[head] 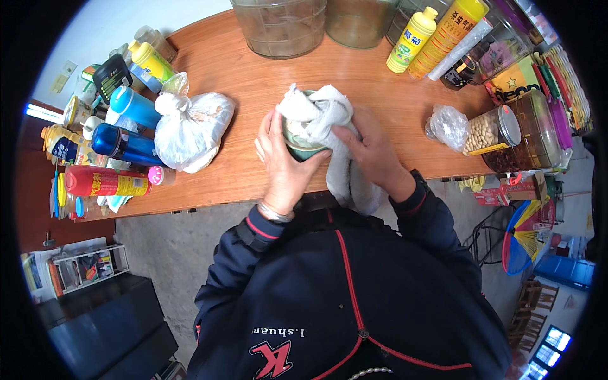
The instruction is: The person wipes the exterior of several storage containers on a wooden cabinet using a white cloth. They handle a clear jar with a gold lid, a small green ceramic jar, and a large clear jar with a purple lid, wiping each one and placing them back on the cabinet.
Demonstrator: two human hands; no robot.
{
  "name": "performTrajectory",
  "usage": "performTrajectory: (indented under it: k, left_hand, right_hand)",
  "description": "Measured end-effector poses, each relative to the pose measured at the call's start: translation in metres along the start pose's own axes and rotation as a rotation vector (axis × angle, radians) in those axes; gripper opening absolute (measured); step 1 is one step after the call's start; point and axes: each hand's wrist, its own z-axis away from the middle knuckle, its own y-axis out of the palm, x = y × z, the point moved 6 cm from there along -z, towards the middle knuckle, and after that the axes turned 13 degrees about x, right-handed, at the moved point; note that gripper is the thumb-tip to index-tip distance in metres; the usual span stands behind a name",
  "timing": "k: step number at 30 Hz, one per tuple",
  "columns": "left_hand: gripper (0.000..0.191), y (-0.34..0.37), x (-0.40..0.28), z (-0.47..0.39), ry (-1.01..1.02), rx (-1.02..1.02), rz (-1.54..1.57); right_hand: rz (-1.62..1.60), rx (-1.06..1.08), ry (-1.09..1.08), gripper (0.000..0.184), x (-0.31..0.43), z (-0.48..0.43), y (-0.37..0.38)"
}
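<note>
A green round container (304,153) with a pale rim is between my hands, above the wooden table near its front edge. My left hand (285,164) grips its left and front side, thumb along the front. A white-grey cloth (327,111) is bunched over the container's mouth and hides most of its inside. My right hand (375,147) holds the cloth at the container's right side, thumb pressed on top. The cloth's loose end hangs down past the table edge towards my jacket.
Left on the table (256,185) stand a tied white plastic bag (194,130), a blue flask (123,146) and a red spray can (107,180). To the right are a crumpled clear bag (449,126) and a jar of peanuts (482,135). Large glass jars (280,28) and a yellow bottle (412,40) stand behind.
</note>
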Motion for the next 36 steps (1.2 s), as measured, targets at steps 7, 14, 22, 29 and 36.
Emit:
performTrajectory:
  k: [7, 14, 22, 29, 36]
  left_hand:
    - [0.127, -0.006, 0.024, -0.027, 0.150, 0.306, 0.208]
    - [0.128, 0.001, 0.022, -0.019, 0.091, 0.206, 0.163]
    - [0.128, 0.011, 0.008, -0.013, 0.036, 0.054, 0.048]
    - [0.129, -0.002, 0.009, -0.018, 0.071, 0.203, 0.096]
    - [0.127, 0.003, 0.010, -0.026, 0.035, 0.191, 0.195]
  right_hand:
    - [-0.189, 0.104, 0.321, 0.031, -0.030, -0.001, -0.006]
    - [-1.237, -0.508, 0.340, 0.040, -0.076, 0.021, -0.025]
    - [-1.001, -0.840, 0.183, 0.039, -0.083, 0.053, -0.105]
    - [-0.185, -1.088, 0.054, 0.033, -0.013, 0.054, -0.173]
    - [0.699, -0.290, -0.371, 0.016, 0.008, -0.046, -0.057]
